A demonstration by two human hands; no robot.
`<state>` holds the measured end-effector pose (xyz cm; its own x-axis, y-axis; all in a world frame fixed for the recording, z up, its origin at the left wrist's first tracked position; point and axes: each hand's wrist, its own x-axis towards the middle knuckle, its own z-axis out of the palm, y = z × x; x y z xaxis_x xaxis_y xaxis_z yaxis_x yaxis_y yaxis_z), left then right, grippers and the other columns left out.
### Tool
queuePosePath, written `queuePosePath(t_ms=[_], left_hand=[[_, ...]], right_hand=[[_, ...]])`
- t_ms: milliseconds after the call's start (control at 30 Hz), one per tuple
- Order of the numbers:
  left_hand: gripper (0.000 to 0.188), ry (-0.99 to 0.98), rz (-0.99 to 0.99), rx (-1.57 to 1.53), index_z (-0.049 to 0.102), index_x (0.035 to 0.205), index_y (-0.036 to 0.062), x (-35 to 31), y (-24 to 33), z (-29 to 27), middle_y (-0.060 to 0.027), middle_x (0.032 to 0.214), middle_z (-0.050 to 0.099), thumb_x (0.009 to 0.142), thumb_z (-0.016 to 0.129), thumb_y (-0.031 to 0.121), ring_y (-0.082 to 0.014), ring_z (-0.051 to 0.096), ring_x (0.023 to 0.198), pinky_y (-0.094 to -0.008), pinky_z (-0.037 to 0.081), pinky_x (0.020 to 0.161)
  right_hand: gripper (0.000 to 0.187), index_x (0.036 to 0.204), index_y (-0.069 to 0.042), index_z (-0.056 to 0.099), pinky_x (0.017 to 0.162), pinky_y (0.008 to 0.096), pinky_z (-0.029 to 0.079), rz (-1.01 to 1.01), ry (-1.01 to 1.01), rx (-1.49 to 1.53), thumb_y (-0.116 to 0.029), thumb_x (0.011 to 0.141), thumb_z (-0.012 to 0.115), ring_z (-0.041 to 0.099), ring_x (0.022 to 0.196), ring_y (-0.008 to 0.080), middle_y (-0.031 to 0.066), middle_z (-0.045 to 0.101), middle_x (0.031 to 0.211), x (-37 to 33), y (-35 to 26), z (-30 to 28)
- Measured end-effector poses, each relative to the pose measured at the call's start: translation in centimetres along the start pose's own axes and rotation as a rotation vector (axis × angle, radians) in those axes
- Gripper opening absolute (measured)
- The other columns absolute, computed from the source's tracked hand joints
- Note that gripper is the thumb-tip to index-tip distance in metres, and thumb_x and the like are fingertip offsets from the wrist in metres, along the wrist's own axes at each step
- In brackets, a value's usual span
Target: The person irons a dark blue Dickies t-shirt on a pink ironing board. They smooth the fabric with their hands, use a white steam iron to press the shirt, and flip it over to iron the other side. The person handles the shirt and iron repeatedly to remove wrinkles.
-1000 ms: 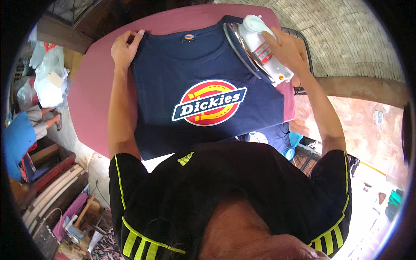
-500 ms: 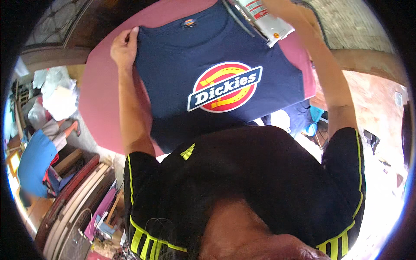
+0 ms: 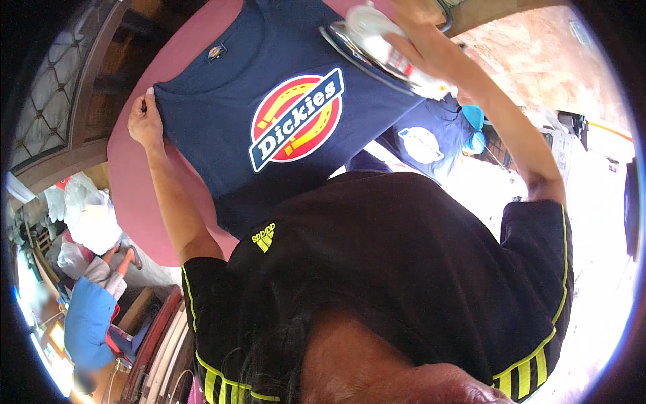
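Observation:
A dark navy shirt (image 3: 215,141) with a round red and yellow print lies spread on a pink-covered surface (image 3: 131,188). My left hand (image 3: 145,123) pinches the shirt's left shoulder corner between thumb and fingers. At the shirt's right side, my right hand (image 3: 420,50) is wrapped around a white and silver clothes iron (image 3: 377,44). The iron rests over the cloth, right of the print; its underside is hidden. Slight motion blur softens the iron and the right hand.
Another dark garment with a pale round print (image 3: 424,143) hangs or lies beyond the right edge. To the left are white plastic bags (image 3: 87,209) and a person in a blue top (image 3: 91,323). A dark wooden frame with patterned glass (image 3: 47,101) stands at upper left.
The whole view has turned, so the shirt appears tilted and farther left. My right hand has brought the iron down along the shirt's right side. My left hand keeps its pinch on the corner.

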<state>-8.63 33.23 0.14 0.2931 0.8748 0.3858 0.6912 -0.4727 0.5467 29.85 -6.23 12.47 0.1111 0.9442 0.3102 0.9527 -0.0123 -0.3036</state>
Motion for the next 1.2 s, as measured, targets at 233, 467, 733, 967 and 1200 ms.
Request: queuePosePath(t_ms=[233, 467, 733, 967, 1200], left_hand=[[0.042, 0.067, 0.030, 0.005, 0.076, 0.091, 0.0106, -0.5, 1.0, 0.1, -0.0049, 0.074, 0.070, 0.091, 0.066, 0.051, -0.0171, 0.062, 0.066, -0.0345, 0.049, 0.065], [0.041, 0.066, 0.038, -0.004, 0.076, 0.089, 0.0099, -0.3, 0.1, 0.1, -0.0044, 0.071, 0.067, 0.091, 0.068, 0.050, -0.0166, 0.060, 0.064, -0.0349, 0.048, 0.064], [0.039, 0.077, 0.170, 0.093, 0.074, 0.101, 0.0128, -0.1, -1.1, -0.6, -0.0074, 0.089, 0.072, 0.092, 0.065, 0.049, -0.0268, 0.068, 0.082, -0.0401, 0.051, 0.074], [0.042, -0.095, 0.582, -0.019, 0.063, 0.127, 0.0176, -9.6, 20.2, 6.9, -0.0081, 0.134, 0.057, 0.095, 0.058, 0.044, -0.0306, 0.049, 0.130, -0.0594, 0.037, 0.101], [0.040, 0.055, 0.609, 0.241, 0.062, 0.127, 0.0097, -12.7, 24.7, 9.3, -0.0131, 0.136, 0.057, 0.096, 0.057, 0.035, -0.0316, 0.052, 0.127, -0.0529, 0.040, 0.103]], right_hand=[[0.029, 0.117, 0.002, 0.050, 0.064, 0.0470, 0.052, 0.490, -0.080, 0.129, -0.021, 0.100, 0.056, 0.069, 0.074, 0.0427, 0.0288, 0.065, 0.077, -12.1, -4.2, -1.8], [0.025, 0.110, 0.003, 0.053, 0.064, 0.0458, 0.053, 0.583, -0.022, 0.196, -0.020, 0.100, 0.056, 0.069, 0.073, 0.0430, 0.0283, 0.065, 0.077, -11.5, -4.4, -1.5], [0.023, 0.107, 0.002, 0.053, 0.062, 0.0458, 0.053, 0.510, -0.038, 0.214, -0.019, 0.099, 0.058, 0.068, 0.074, 0.0448, 0.0280, 0.065, 0.079, -10.6, -3.0, -1.2], [0.023, 0.103, 0.001, 0.054, 0.062, 0.0488, 0.052, 0.497, 0.199, 0.205, -0.019, 0.097, 0.062, 0.066, 0.074, 0.0463, 0.0260, 0.064, 0.078, -7.1, -4.4, 1.2], [0.035, 0.125, -0.002, 0.052, 0.076, 0.0490, 0.053, 0.218, 0.132, 0.036, -0.020, 0.096, 0.062, 0.066, 0.090, 0.0428, 0.0276, 0.063, 0.103, -1.9, -1.8, 2.6]])
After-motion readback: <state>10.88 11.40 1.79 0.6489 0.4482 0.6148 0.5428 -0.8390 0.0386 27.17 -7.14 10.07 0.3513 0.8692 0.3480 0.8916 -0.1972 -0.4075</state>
